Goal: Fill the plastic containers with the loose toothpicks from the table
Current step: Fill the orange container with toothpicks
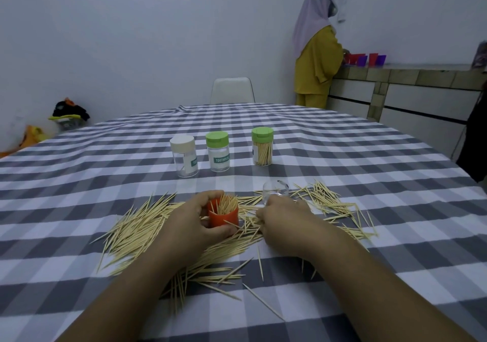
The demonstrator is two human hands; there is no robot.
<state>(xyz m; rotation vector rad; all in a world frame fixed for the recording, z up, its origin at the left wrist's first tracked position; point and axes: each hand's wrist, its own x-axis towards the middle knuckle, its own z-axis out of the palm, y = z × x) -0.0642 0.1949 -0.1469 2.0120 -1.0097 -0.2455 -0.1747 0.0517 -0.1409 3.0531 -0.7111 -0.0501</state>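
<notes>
Loose toothpicks [137,233] lie in a wide scatter on the checked tablecloth [79,183], from about 8 o'clock of the orange container [223,216] round to 3 o'clock, thickest on its left side. Judged: each pick is very light, stiff but thin, easily snapped if bent, and pointed at the tips. They likely roll and slide on the cloth, so a small bundle pinched near mid-length, all aligned, should go in cleaner than single picks.

The orange container stands upright in the middle of the scatter, open at the top, with a bunch of picks standing on end inside; it looks partly full. The left hand [196,220] wraps round it, fingers curled about the wall, steadying it. Light plastic, likely to tip if let go while being loaded.

The right hand [280,216] sits at 3 o'clock of the container, fingertips down among the picks. It appears to be pinching some, but the fingers face away from the camera, so the grip cannot be confirmed.

A clear part [275,190], perhaps the container's body or cap, lies at 1 o'clock, partly behind the right hand; its shape is hard to make out.

At 12 o'clock stand three more containers: white-lidded jar [184,155] and middle green-lidded jar [217,151] look empty, right green-lidded jar [262,146] holds picks. Picks under both forearms are hidden.
</notes>
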